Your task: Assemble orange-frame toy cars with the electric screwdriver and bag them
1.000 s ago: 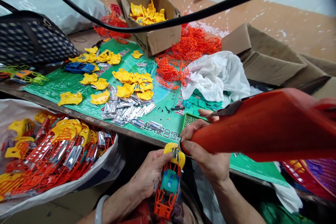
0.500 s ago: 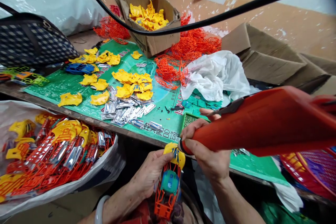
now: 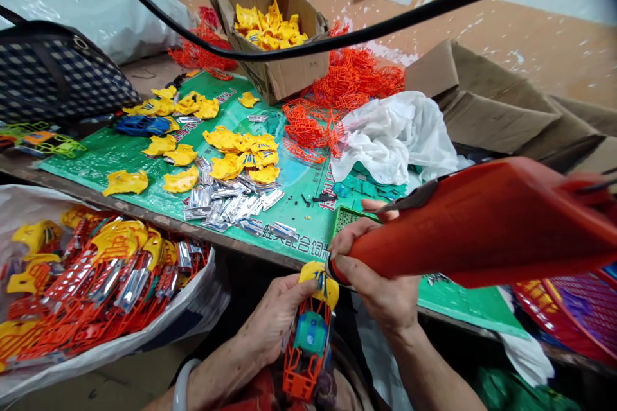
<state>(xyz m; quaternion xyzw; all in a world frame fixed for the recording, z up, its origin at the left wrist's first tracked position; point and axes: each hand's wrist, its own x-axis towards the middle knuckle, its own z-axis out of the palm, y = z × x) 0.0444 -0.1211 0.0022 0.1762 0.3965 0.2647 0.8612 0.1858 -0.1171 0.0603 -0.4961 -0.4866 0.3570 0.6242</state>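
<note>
My left hand (image 3: 277, 308) is closed around a toy car (image 3: 308, 347) with a yellow front piece, an orange-red lattice frame and a teal cabin. Its thumb presses on the yellow piece. My right hand (image 3: 380, 286) grips a red electric screwdriver (image 3: 463, 231) near its nose, fingers wrapped round the body. The screwdriver's dark front end meets the right side of the yellow piece; its very tip is hidden. Just beyond my right hand sits a small green basket (image 3: 344, 217). Silver parts (image 3: 231, 205) and yellow pieces (image 3: 241, 148) lie on the green table cover (image 3: 299, 205).
At lower left, a white sack (image 3: 212, 289) holds several assembled toy cars. A cardboard box (image 3: 299, 77) of yellow pieces stands behind, beside orange-red frames (image 3: 357, 80). A white plastic bag (image 3: 395, 135) lies at centre right. A black cable (image 3: 270, 54) crosses the view overhead.
Almost nothing differs. The view has shifted slightly and the black cable hangs a little differently at upper left. Both hands, the toy car and the screwdriver keep their positions.
</note>
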